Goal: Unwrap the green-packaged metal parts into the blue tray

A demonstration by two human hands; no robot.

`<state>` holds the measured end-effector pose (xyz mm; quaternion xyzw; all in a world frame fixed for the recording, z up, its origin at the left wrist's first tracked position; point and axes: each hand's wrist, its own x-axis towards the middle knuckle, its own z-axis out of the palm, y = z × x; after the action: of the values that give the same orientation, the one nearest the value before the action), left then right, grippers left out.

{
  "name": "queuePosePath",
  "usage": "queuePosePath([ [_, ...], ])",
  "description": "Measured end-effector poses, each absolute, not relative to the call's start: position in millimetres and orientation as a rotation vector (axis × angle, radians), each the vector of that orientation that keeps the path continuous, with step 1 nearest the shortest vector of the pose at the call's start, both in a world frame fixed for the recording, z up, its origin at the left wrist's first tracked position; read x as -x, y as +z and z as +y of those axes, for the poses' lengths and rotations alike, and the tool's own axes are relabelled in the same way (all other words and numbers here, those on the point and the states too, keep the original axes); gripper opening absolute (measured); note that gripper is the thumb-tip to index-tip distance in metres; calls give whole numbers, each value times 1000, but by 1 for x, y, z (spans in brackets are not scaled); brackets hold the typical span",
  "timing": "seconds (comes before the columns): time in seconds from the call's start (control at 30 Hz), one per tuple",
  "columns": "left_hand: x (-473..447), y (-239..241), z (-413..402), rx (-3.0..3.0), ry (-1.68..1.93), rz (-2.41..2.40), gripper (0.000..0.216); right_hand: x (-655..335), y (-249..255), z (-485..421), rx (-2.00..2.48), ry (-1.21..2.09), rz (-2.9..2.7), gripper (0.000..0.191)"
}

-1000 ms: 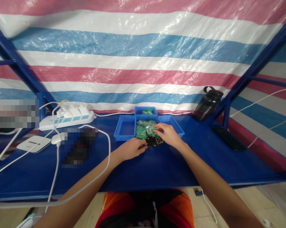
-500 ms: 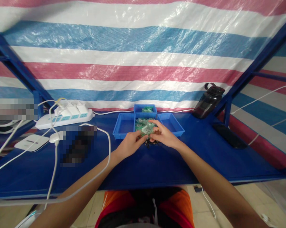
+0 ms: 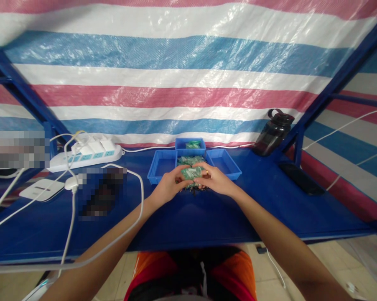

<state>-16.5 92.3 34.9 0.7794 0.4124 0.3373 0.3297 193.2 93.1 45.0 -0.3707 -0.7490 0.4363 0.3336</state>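
Note:
Between my two hands is a small green plastic packet [image 3: 191, 173], pinched at its left side by my left hand [image 3: 170, 184] and at its right side by my right hand [image 3: 216, 179]. A ring shows on a right finger. What lies inside the packet is too small to make out. Just behind it, a blue bin holds more green packets [image 3: 191, 160]. Small dark pieces [image 3: 193, 190] show below my fingers, partly hidden by them.
A blue bin [image 3: 161, 165] stands left, another [image 3: 225, 163] right, and a smaller one [image 3: 190, 144] with green packets behind. A white power strip [image 3: 85, 159] and cables are at left. A dark bottle [image 3: 273, 133] and a black flat object [image 3: 301, 178] are at right.
The packet has turned from a tilted position to a more level one between my hands. My left fingers have moved up along its left side.

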Motion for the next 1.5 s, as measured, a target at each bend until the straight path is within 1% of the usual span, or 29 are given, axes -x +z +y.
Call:
queuePosePath([
  [0.23, 16, 35, 92, -2055, 850, 1078, 38, -194, 44, 95, 999, 1020, -1956, 24],
  [0.33, 16, 37, 91, -1994, 886, 1053, 35, -194, 45, 96, 1010, 960, -1965, 24],
  [0.47, 15, 39, 91, -1842, 878, 1001, 23, -195, 48, 96, 1027, 947, -1979, 25],
  [0.57, 15, 42, 90, -1807, 844, 959, 26, -194, 44, 94, 1041, 948, -1950, 27],
  [0.67, 15, 42, 87, -1803, 853, 929, 28, -193, 35, 89, 1093, 786, -1858, 30],
  [0.73, 13, 41, 85, -1793, 889, 896, 28, -192, 31, 85, 1128, 614, -1823, 28],
  [0.8, 10, 39, 83, -1803, 935, 891, 28, -191, 30, 81, 1134, 542, -1837, 24],
  [0.87, 8, 37, 82, -1846, 988, 916, 27, -190, 31, 78, 1107, 606, -1884, 22],
  [1.0, 6, 39, 80, -1969, 1088, 855, 24, -187, 32, 76, 1021, 896, -1921, 24],
  [1.07, 7, 41, 79, -2012, 1119, 788, 25, -186, 29, 76, 1014, 984, -1889, 27],
  [1.17, 9, 41, 79, -2063, 1132, 724, 26, -185, 27, 78, 1038, 984, -1837, 29],
  [1.3, 8, 38, 82, -2023, 1118, 748, 25, -186, 29, 78, 1061, 955, -1824, 21],
  [1.43, 9, 34, 86, -1879, 1154, 902, 41, -192, 34, 78, 1051, 906, -1861, 18],
  [1.5, 11, 34, 88, -1879, 1110, 956, 34, -195, 36, 80, 1029, 825, -1914, 18],
])
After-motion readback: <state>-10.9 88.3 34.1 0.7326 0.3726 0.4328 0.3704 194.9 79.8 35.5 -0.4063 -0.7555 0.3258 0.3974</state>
